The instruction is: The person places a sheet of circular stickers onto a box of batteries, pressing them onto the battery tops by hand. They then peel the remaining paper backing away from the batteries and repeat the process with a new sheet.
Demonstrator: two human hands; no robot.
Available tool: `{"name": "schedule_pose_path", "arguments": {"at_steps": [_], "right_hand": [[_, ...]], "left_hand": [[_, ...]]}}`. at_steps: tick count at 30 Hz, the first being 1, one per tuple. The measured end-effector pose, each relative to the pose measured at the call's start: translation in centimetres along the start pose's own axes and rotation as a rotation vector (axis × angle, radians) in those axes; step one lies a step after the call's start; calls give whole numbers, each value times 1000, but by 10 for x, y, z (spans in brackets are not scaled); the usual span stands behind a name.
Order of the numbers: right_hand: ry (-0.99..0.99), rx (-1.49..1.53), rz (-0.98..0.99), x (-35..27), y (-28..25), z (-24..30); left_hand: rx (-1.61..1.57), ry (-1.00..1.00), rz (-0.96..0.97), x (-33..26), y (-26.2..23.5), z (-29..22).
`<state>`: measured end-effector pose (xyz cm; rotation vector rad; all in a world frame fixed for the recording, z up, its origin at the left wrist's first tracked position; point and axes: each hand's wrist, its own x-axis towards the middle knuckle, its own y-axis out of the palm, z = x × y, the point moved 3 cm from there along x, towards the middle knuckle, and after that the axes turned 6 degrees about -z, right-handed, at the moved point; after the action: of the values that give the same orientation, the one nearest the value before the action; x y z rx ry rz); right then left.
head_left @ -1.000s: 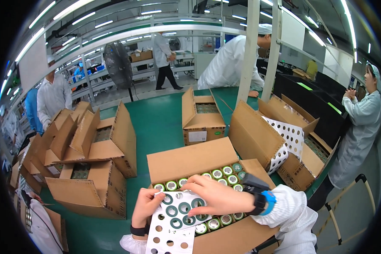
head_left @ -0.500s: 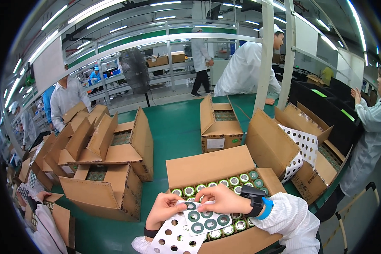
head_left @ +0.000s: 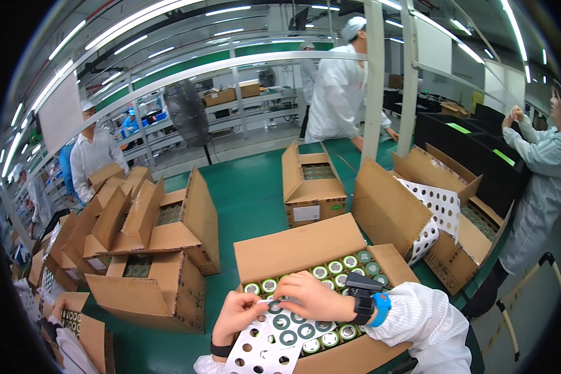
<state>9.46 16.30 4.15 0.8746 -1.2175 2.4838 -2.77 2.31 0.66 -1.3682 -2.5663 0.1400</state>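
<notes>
An open cardboard box [head_left: 305,248] right in front of me is packed with upright green-sleeved cylinders [head_left: 343,265] whose silvery tops show. A white sheet with round holes [head_left: 265,346] lies over its near left part. My left hand [head_left: 235,315] grips that sheet at its upper edge. My right hand [head_left: 308,296], with a black watch and a blue band on the wrist, pinches the same sheet's top edge just right of the left hand.
Several open cardboard boxes [head_left: 149,249] crowd the green table [head_left: 249,193] to my left, one [head_left: 311,187] stands ahead, and another [head_left: 436,230] with a perforated sheet stands at the right. People in white coats stand left, ahead and right [head_left: 539,181]. A fan [head_left: 187,115] stands beyond.
My view has swung left, so the box now sits further right. Both hands have stayed on the perforated sheet and come closer together at its top edge.
</notes>
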Motion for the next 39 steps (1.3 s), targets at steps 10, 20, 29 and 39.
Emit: {"name": "schedule_pose_path", "arguments": {"at_steps": [10, 20, 29, 39], "right_hand": [[-201, -153, -161, -2, -3, 15], [-66, -51, -170, -4, -2, 13], [-189, -66, -219, -5, 4, 11], [-237, -98, -262, 2, -3, 20]], "left_hand": [[30, 48, -30, 2, 1, -3], [-79, 27, -66, 1, 1, 4], [41, -14, -64, -6, 11, -25], [14, -5, -95, -9, 12, -33]]}}
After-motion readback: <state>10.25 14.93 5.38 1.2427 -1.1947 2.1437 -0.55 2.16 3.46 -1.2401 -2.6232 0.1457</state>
